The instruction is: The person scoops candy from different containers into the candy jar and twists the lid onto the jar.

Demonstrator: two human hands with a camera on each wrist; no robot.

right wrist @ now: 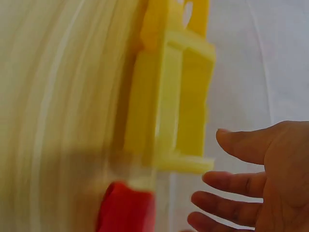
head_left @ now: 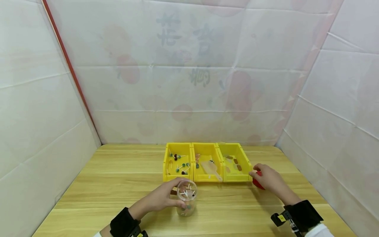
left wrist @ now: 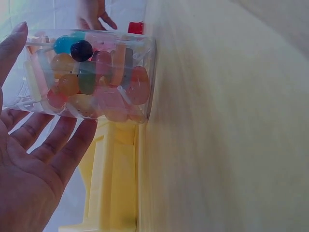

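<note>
My left hand (head_left: pixel 161 197) is around a clear plastic jar (head_left: pixel 186 205), thumb on one side and fingers on the other. Colourful lollipops (left wrist: pixel 87 77) with white sticks fill much of the jar, which stands upright with no lid on its top. On the right, my right hand (head_left: pixel 270 177) is over a red lid-like thing (head_left: pixel 258 181) by the front corner of the yellow bins. The right wrist view shows that hand's fingers (right wrist: pixel 227 205) spread with nothing between them, and the red thing lies below on the table.
Three joined yellow bins (head_left: pixel 207 180) stand at the back of the wooden table (head_left: pixel 127 177). Lollipops (head_left: pixel 183 165) lie in the left bin, a pale scoop (head_left: pixel 210 168) and candies in the middle, brown and pale pieces (head_left: pixel 236 161) in the right. Pale cloth walls enclose the table.
</note>
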